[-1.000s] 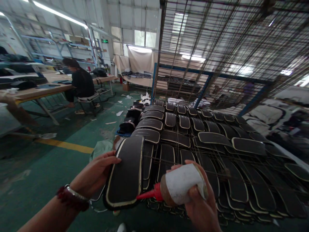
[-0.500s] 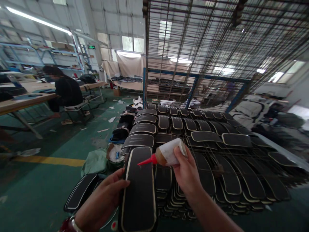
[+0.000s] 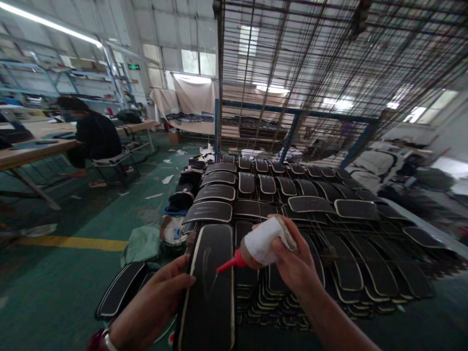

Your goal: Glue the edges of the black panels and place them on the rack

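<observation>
A long black panel (image 3: 210,312) with a pale line round its edge is gripped at its left side by my left hand (image 3: 163,292), thumb on top. My right hand (image 3: 296,258) is wrapped round a white and brown bottle (image 3: 263,243), tilted with its red nozzle (image 3: 230,262) pointing down and left over the panel. A thin strand hangs from the nozzle tip, and a faint looped wet line shows on the panel's upper half. Whether the tip touches the surface is hard to tell.
Rows of similar black panels (image 3: 349,268) lie on a rack under a raised wire grid (image 3: 292,63). More panels (image 3: 120,290) stand low at left, near a green bag (image 3: 142,245) and a round tub (image 3: 171,231). A person (image 3: 95,131) sits at a table (image 3: 40,151), far left.
The bottle has moved down and slightly right with my right hand. A looped line now shows on the panel. My left hand keeps its hold, and the view has shifted slightly.
</observation>
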Demonstrator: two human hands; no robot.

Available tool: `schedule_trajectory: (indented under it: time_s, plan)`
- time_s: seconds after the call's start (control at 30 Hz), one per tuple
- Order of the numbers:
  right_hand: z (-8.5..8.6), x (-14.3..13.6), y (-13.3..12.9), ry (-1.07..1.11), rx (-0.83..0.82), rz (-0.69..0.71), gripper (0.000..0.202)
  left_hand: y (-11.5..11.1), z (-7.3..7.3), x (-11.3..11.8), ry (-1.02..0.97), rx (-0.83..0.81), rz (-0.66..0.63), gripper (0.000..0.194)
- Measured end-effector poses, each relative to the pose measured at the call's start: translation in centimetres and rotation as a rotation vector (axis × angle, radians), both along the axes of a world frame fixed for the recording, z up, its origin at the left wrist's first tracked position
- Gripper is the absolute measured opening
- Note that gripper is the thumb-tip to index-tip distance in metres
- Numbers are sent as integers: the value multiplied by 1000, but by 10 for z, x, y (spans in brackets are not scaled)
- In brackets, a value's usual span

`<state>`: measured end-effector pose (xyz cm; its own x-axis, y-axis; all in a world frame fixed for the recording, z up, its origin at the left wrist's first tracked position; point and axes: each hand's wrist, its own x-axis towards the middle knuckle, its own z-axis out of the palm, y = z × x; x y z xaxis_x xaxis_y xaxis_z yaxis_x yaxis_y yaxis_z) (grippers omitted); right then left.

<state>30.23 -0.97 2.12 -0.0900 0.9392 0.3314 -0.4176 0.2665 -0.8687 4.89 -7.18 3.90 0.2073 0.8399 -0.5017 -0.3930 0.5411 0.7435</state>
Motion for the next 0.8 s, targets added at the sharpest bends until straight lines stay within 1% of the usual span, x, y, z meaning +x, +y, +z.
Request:
schedule_trajectory:
  time_s: [0.07,0.13,0.2,0.23,0.27,0.33,0.4,0.43,0.47,0.5,0.53,0.57,0.6,0.63,0.67,0.73,0.77,0.8]
  plan:
    - [3,3,5,-10,71,-69,45,-1,-1,0,8,-18,18,52]
    - [1,3,5,3,90,-99,45,0,-2,-1,5,-22,33,54]
    - [-6,-1,-2,55,38,-65,47,1,-3,-1,16,-18,47,54]
    - [-12,-3,-6,96,-23,-42,50,2,-4,-1,28,-15,58,54]
    - [-17,-5,-11,143,-116,-16,53,4,-4,-1,40,-11,70,54]
    - [-24,-8,-19,282,-395,30,56,7,-6,-1,53,-3,93,56]
    - [-25,-3,-21,485,-695,43,50,10,-8,-2,51,2,95,60]
    - [-22,3,-20,600,-805,33,43,12,-9,-4,51,-6,92,65]
    - [-18,12,-18,721,-866,2,34,15,-12,-7,56,-17,92,71]
    - [-14,25,-17,836,-878,-46,24,19,-14,-10,71,-30,98,79]
    - [-9,40,-16,935,-853,-103,17,25,-18,-15,97,-42,112,89]
    - [-6,58,-16,1015,-802,-170,17,32,-21,-21,131,-47,134,97]
    - [-5,78,-18,1073,-739,-236,22,40,-25,-28,169,-35,150,102]
    - [-5,99,-22,1108,-684,-308,26,51,-27,-34,211,-4,157,101]
    - [-8,120,-27,1120,-625,-379,29,63,-28,-39,254,35,148,95]
    - [-18,161,-43,1092,-546,-536,31,89,-23,-43,338,131,104,71]
    - [-24,179,-53,1072,-525,-614,31,103,-16,-40,378,173,72,61]
    - [-32,196,-63,1064,-517,-688,32,117,-7,-35,421,202,40,55]
